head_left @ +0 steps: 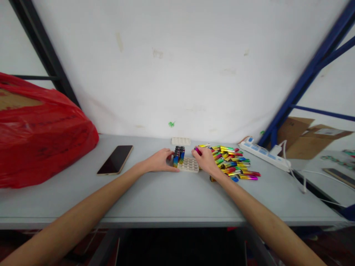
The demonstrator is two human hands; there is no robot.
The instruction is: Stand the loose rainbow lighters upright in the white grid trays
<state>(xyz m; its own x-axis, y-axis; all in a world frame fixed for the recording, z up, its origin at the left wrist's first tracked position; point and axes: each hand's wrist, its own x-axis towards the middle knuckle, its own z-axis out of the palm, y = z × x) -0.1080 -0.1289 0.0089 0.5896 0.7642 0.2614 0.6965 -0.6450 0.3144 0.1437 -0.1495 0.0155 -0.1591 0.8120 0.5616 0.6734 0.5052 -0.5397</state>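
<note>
The desk (pixel 172 199) lies open in front; lighters (pixel 235 163) (loosely heaped) and a power strip (pixel 264 153) obstruct the right, a smartphone (pixel 115 159) the left.

Tray 1 (pixel 191 165) lies on the table (pixel 166 197), upright cylinders (pixel 181 155) in its left part. Tray 2 (pixel 181 141) lies behind, near the wall (pixel 177 81). Right of Tray 1: loose cylinders (pixel 231 164), then power strip (pixel 264 154). Left: phone (pixel 115 160), then bag (pixel 47 140).

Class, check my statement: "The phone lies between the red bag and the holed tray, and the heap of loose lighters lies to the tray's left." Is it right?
Not quite: the head view shows the heap of loose lighters to the right of the holed tray. The phone does lie between the red bag and the tray.
</note>
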